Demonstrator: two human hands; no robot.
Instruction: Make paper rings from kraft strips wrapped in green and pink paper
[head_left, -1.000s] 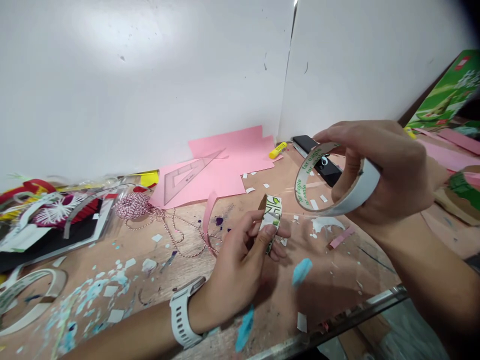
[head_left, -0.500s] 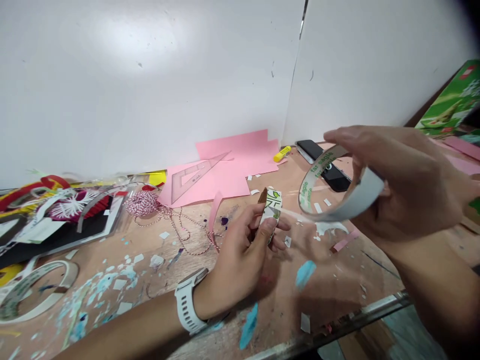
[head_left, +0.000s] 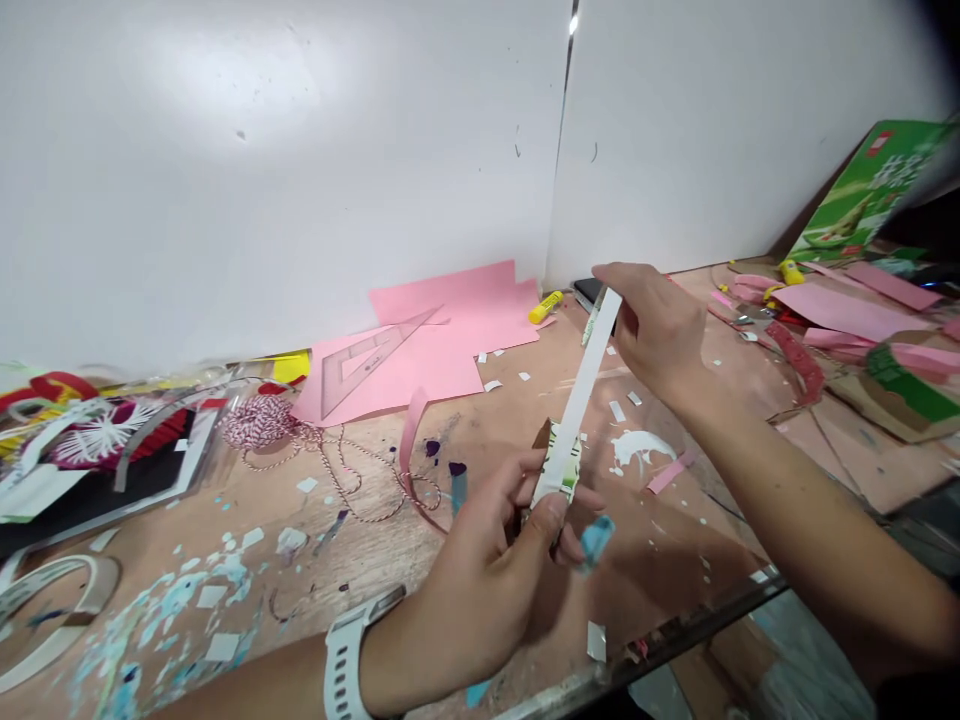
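My left hand [head_left: 495,560] is closed round a small folded cardboard piece [head_left: 568,472] printed in green and white, its thumb pressed on the near face. A white strip of tape [head_left: 581,400] runs from under that thumb up to my right hand [head_left: 656,325]. In the right hand is the roll of tape [head_left: 595,318], seen nearly edge-on, with the fingers wrapped round it. The strip lies along the cardboard at its lower end and is stretched straight above it.
Pink paper [head_left: 442,350] with a clear set square [head_left: 375,360] lies at the back, beside a yellow glue stick [head_left: 545,307] and a phone [head_left: 587,292]. Red-and-white twine [head_left: 259,422] and another tape roll [head_left: 97,590] are at left. Pink scraps [head_left: 847,312] lie right.
My right hand has moved left and turned the tape roll edge-on, bringing the strip up steeply over the cardboard. My left hand still grips the cardboard. The view has shifted right.
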